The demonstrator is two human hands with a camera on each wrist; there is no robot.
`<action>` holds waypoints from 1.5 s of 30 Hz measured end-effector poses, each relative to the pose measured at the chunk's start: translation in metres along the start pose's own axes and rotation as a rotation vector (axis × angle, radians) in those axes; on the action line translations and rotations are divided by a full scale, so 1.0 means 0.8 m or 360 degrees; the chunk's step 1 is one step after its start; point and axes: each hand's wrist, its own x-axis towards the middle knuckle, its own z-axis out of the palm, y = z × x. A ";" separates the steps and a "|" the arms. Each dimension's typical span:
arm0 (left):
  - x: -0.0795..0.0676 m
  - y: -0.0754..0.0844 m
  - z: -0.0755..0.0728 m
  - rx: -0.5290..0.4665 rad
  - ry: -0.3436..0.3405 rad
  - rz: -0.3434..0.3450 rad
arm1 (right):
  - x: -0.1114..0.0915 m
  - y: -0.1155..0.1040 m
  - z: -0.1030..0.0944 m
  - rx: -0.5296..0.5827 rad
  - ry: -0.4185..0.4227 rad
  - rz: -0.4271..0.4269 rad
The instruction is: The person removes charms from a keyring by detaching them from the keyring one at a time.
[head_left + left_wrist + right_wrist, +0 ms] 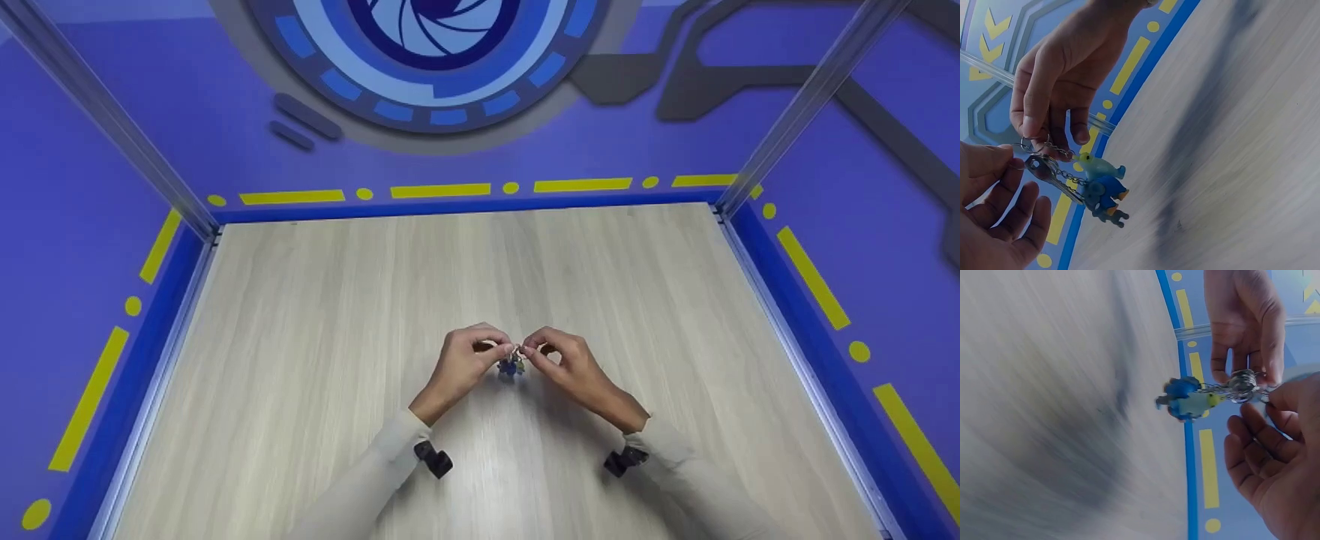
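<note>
Both hands hold a key ring point(1026, 146) between them, over the middle front of the table. My left hand point(461, 361) pinches it from one side with thumb and fingertips. From the other side, my right hand point(576, 367) pinches the metal rings at the thumb and index finger. A dark-headed key point(1043, 168) hangs from it. Small figures dangle on thin chains: a pale yellow-green one point(1099, 167) and a blue one point(1109, 188) with orange ends. In the right wrist view the bunched metal rings point(1242, 386) lie between the fingertips, partly blurred.
A light wood-grain table point(337, 300) lies under the hands. Blue panels with yellow dashes point(440, 191) and metal corner posts point(817, 97) enclose its back and sides. A black wrist camera point(435, 457) sits on each sleeve.
</note>
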 end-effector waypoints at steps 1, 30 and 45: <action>0.000 0.000 0.000 -0.0018 -0.0008 -0.0001 | -0.001 0.000 0.000 0.0025 0.0020 0.0007; 0.004 0.012 -0.001 0.0097 -0.0232 -0.0128 | -0.003 -0.003 -0.004 -0.0203 -0.0028 -0.0259; -0.002 0.009 -0.007 -0.0100 -0.0234 -0.0161 | -0.004 -0.007 -0.008 0.0012 -0.0028 -0.0114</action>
